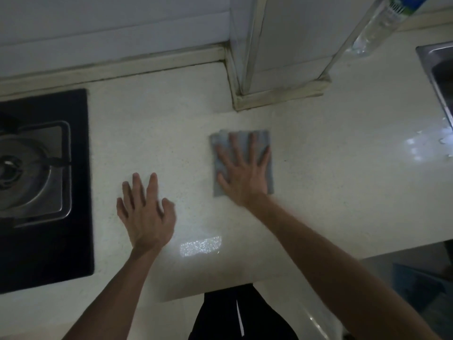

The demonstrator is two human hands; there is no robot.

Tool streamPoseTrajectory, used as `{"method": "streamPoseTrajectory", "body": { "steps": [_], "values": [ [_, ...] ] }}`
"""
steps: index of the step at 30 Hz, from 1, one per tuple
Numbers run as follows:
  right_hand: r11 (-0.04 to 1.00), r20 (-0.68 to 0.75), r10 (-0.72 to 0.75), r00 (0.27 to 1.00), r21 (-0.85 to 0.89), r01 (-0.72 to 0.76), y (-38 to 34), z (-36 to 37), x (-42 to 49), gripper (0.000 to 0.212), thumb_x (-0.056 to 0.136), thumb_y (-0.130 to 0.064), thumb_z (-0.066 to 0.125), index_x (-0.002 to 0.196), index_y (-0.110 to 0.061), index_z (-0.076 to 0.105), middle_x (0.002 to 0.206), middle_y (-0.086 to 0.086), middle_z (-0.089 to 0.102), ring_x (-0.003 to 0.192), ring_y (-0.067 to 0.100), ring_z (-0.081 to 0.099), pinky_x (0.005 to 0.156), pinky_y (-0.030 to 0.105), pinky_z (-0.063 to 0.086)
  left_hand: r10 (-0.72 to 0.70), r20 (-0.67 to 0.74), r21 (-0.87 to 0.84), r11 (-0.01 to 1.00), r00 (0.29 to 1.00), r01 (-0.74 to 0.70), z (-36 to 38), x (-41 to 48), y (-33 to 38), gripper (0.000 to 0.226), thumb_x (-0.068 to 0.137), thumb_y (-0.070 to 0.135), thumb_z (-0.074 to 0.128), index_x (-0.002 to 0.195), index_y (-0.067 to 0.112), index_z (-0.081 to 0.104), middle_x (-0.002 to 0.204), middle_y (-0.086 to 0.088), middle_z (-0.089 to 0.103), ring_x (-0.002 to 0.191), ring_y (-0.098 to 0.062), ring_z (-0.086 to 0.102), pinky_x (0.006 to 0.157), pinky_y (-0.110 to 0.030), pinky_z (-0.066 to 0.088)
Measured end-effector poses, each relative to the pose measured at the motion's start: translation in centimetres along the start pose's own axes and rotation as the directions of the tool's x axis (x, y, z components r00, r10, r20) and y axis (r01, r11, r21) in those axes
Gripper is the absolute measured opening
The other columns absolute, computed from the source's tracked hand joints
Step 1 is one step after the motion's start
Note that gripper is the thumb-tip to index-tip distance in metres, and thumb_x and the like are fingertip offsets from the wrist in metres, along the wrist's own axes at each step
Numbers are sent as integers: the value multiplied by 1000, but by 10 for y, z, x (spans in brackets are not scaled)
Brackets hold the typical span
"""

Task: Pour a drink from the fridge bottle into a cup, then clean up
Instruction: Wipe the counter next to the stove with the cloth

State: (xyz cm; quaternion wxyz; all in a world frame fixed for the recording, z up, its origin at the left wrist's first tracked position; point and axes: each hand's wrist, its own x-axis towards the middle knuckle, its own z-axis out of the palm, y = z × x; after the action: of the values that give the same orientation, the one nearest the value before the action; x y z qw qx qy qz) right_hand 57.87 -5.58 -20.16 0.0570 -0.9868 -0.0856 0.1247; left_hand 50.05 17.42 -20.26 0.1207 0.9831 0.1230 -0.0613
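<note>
The right hand (242,173) lies flat on a folded grey cloth (241,160) on the pale countertop (318,180), fingers spread wide and gripping nothing. The left hand (144,212) rests palm-down on bare counter beside the gas hob (36,182), fingers loosely splayed. A clear plastic bottle (377,28) stands far right near the steel sink (436,69).

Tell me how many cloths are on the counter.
1. The grey cloth lies flat on the counter, pressed under the right hand. None other shows.

Grey cloth (241,161) on cream speckled counter (331,168); black hob (73,192) beside.
</note>
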Motion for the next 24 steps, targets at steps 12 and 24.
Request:
{"method": "streamPoseTrajectory", "body": {
  "steps": [12, 24],
  "values": [
    [997, 21, 74, 997, 15, -75, 93, -2, -28, 75, 89, -69, 16, 153, -41, -11, 164, 0, -16, 148, 39, -19, 109, 74, 2, -8, -19, 1, 1000, 1000, 8, 0, 1, 2, 68, 90, 43, 31, 155, 25, 23, 165, -12, 11, 152, -35, 4, 120, -59, 9],
    [990, -28, -129, 991, 53, 131, 15, 23, -97, 73, 93, -63, 31, 156, -37, 5, 166, 2, -7, 149, 40, -13, 109, 75, 1, -12, -6, 6, 1000, 1000, 12, 0, 1, 2, 68, 90, 44, 33, 155, 26, 22, 165, -12, 10, 152, -35, 4, 120, -60, 10]
  ]
}}
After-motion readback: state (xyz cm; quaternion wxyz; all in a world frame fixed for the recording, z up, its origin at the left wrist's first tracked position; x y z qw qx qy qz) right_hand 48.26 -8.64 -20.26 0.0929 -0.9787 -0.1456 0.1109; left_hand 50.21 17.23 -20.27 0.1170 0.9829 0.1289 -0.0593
